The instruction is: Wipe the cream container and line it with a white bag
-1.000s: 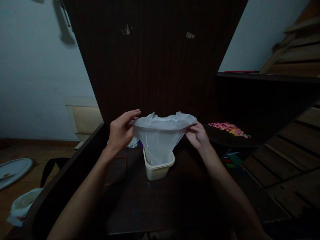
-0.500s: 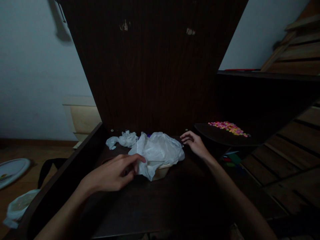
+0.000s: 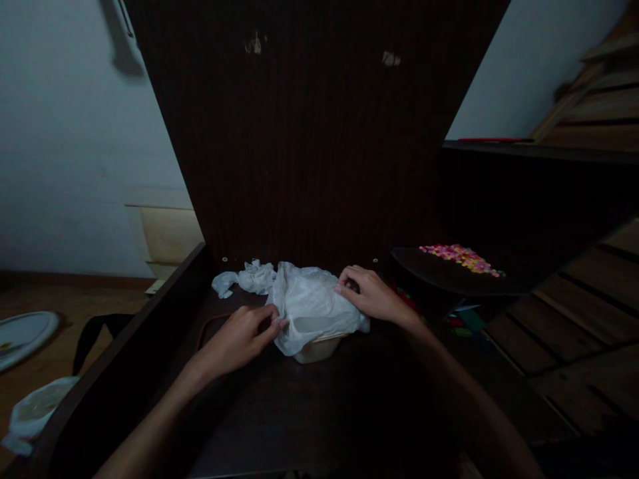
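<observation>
Plastic bag point(image 3: 312, 303) draped over tub point(image 3: 319, 347); tub's inside hidden.

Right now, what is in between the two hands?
In the head view, a crumpled white plastic bag lies between the left hand and the right hand, draped over a cream tub. Both hands touch the bag.

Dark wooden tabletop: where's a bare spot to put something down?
Freest: the near strip of the dark wooden tabletop, between the forearms, in front of the cream plastic container. Crowded: the back, where the white plastic bag drapes the container under the left hand and right hand, crumpled white plastic behind-left, a dark tray of colourful beads to the right.
</observation>
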Demonstrator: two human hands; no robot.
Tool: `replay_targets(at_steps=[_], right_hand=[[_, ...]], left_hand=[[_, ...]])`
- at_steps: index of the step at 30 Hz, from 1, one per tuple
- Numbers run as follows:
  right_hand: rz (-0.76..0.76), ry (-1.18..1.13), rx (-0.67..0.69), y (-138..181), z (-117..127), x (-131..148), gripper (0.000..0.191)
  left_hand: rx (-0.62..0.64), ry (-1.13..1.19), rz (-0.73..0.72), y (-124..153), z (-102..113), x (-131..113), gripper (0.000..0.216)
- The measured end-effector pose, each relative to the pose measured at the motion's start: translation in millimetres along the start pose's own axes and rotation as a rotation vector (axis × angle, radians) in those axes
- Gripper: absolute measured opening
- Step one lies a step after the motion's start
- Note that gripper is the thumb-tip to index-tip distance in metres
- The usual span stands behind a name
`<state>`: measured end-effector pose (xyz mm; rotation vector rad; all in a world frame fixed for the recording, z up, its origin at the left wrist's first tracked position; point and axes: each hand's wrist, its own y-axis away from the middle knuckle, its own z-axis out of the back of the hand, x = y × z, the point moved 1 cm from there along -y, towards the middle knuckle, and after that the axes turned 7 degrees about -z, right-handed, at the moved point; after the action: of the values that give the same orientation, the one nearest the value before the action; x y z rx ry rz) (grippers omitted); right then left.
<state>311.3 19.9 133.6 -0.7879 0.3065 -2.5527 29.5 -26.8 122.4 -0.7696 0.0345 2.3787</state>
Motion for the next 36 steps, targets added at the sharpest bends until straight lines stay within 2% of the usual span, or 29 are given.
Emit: replay_targets(at_steps=[3, 6, 9, 12, 14, 17, 20, 22, 24, 25, 28, 30, 33, 36], right_hand=[[-0.148, -0.056, -0.105, -11, -1, -14, 0.015], [-0.259, -0.012, -0.159, -20, -8, -31, 0.013], [-0.318, 0.028, -0.132, -24, -23, -47, 0.009], [-0.352, 0.049, -0.042, -21, -40, -60, 0.019], [-0.345, 0.039, 0.022, -20, -47, -66, 0.022], [-0.314, 0.001, 0.045, -21, -42, -70, 0.027], [-0.268, -0.027, -0.025, -25, -23, -65, 0.025], [-0.21, -0.045, -0.102, -26, -9, -54, 0.022], [-0.104, -0.089, -0.143, -23, 0, -38, 0.021], [-0.036, -0.121, -0.122, -20, 3, -29, 0.021], [0.148, -0.158, 0.07, -11, 2, -4, 0.024], [0.188, -0.094, 0.145, -6, 0, 7, 0.024], [0.173, -0.011, 0.081, -1, 3, 14, 0.01], [0.241, -0.123, 0.055, 8, 15, 19, 0.009]], left_hand=[[-0.054, -0.025, 0.035, 3, 0, 9, 0.041], [-0.05, -0.149, 0.166, 5, -5, 19, 0.036], [0.076, -0.275, 0.251, 8, -16, 28, 0.024], [0.258, -0.293, 0.217, 13, -24, 33, 0.01], [0.293, -0.267, 0.193, 15, -23, 34, 0.011], [0.15, -0.161, 0.156, 13, -9, 30, 0.011], [-0.109, -0.035, 0.026, 7, 5, 18, 0.023], [-0.221, -0.019, -0.085, 1, 9, 8, 0.029], [-0.23, -0.023, -0.17, -6, 7, -1, 0.033], [-0.209, -0.023, -0.201, -10, 4, -4, 0.034], [-0.146, -0.042, -0.26, -23, -3, -7, 0.037], [-0.136, -0.067, -0.278, -30, -6, -5, 0.035], [-0.191, -0.054, -0.3, -33, -4, -7, 0.027], [-0.223, 0.049, -0.378, -26, 2, -15, 0.024]])
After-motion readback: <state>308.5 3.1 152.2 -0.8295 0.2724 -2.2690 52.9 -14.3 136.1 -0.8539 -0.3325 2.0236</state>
